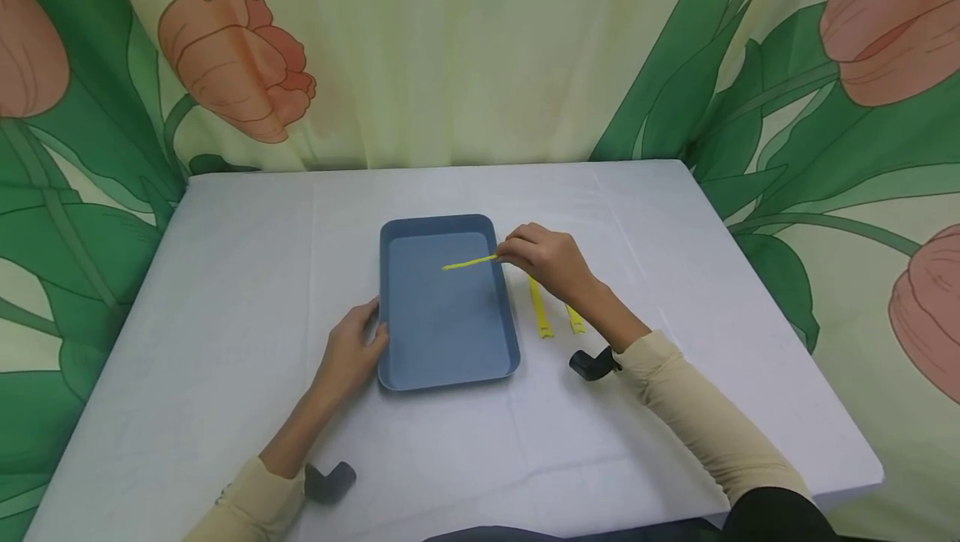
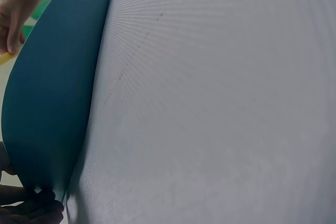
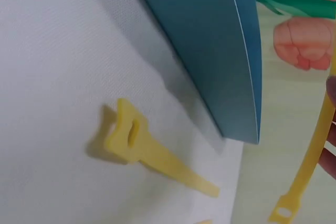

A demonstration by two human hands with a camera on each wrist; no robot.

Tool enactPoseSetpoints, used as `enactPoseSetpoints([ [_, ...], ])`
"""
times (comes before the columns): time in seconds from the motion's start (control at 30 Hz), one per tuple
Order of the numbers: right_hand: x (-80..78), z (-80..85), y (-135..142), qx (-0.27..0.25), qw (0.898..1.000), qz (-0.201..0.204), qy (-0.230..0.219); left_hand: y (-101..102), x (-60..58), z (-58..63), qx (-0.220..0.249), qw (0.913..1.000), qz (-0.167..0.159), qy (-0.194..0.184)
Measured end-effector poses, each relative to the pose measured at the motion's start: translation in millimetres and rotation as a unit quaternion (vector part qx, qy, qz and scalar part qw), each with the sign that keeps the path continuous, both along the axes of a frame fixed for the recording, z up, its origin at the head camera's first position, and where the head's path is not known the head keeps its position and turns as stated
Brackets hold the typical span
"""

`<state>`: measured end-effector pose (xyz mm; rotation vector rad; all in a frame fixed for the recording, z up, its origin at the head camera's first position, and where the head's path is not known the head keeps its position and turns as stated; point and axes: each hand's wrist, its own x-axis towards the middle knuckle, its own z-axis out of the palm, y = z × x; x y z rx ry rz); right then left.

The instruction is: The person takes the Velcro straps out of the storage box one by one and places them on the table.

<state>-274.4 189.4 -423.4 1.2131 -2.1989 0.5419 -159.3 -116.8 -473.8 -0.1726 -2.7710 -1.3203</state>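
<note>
A yellow slotted cable tie strap [image 1: 468, 263] is pinched at one end by my right hand [image 1: 551, 263], and its length extends left over the blue tray [image 1: 450, 333]. In the right wrist view, the slotted head of this strap [image 3: 310, 163] hangs down beside the fingers. My left hand [image 1: 352, 350] holds the tray's left side, with fingers at the rim and outer wall [image 2: 52, 87]. Two more yellow straps, a nearer one [image 1: 540, 308] and one partly hidden by the right forearm [image 1: 575, 319], lie on the table right of the tray.
White cloth covers the table [image 1: 225, 292]. A floral curtain [image 1: 465, 50] hangs behind it. Black wrist devices [image 1: 592, 364] stick out beside both cuffs, low over the cloth.
</note>
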Motion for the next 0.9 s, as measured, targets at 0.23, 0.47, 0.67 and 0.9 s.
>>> enactPoseSetpoints([
  [0.23,0.4,-1.1,13,-0.011,0.999,-0.036,-0.031,0,-0.4,0.5,-0.008,1.0,0.0,-0.004],
  [0.47,-0.5,-1.1,21,-0.032,0.995,-0.058,-0.075,0,-0.7,2.3,-0.008,1.0,-0.001,-0.004],
  [0.67,-1.1,-0.2,25,-0.043,0.985,-0.099,-0.134,0,-0.8,3.5,-0.006,1.0,-0.001,-0.006],
  [0.9,-2.5,1.3,30,-0.094,0.951,-0.164,-0.247,0,-1.1,2.8,-0.009,0.9999,-0.004,-0.005],
])
